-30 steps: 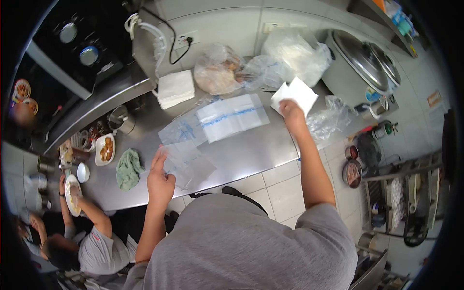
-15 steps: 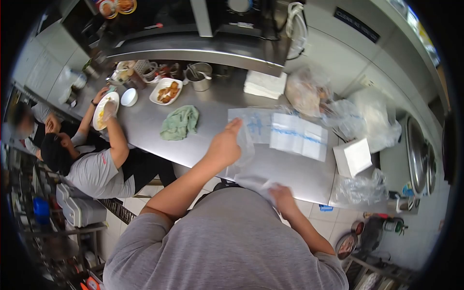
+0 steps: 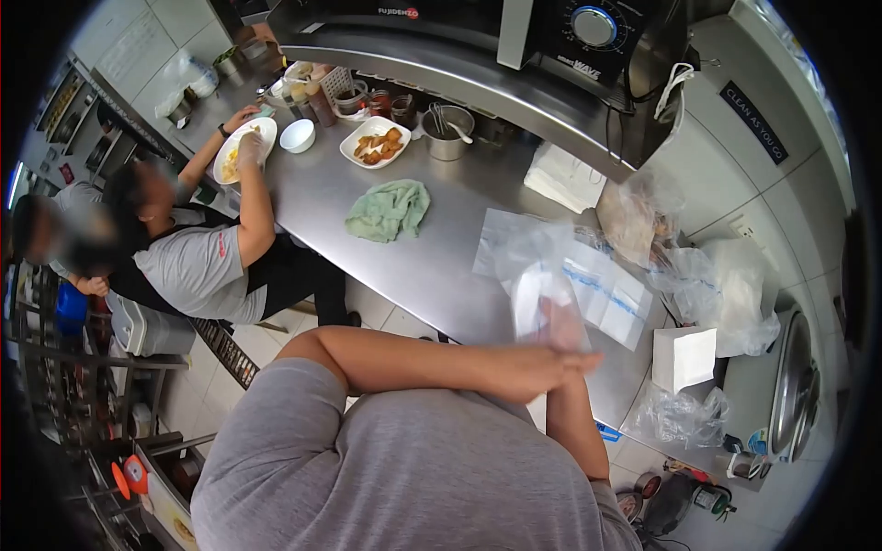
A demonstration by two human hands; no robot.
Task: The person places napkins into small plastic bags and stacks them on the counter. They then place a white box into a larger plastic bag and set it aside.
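Note:
My right hand (image 3: 560, 325) reaches into a thin clear plastic glove (image 3: 540, 275) that hangs loose beyond the fingertips, above the counter's near right edge. The fingers look stretched out, though plastic and motion blur them. Crossing in front of my body, my left hand (image 3: 542, 370) is at the right wrist, fingers closed around the glove's lower end; the exact grip is blurred. Behind the hands lie a flat translucent plastic packet (image 3: 501, 241) and a white packet with blue print (image 3: 608, 292).
A green cloth (image 3: 390, 209) lies on the steel counter (image 3: 367, 262). Farther back are a dish of fried pieces (image 3: 377, 144), a white bowl (image 3: 297, 136) and a metal pot (image 3: 448, 133). A co-worker (image 3: 202, 266) holds a plate at left. Plastic bags (image 3: 735, 285) and a white box (image 3: 684, 358) stand right.
My left hand has swung right and down to the right wrist. My right hand has risen over the counter and into the clear plastic. The view has turned.

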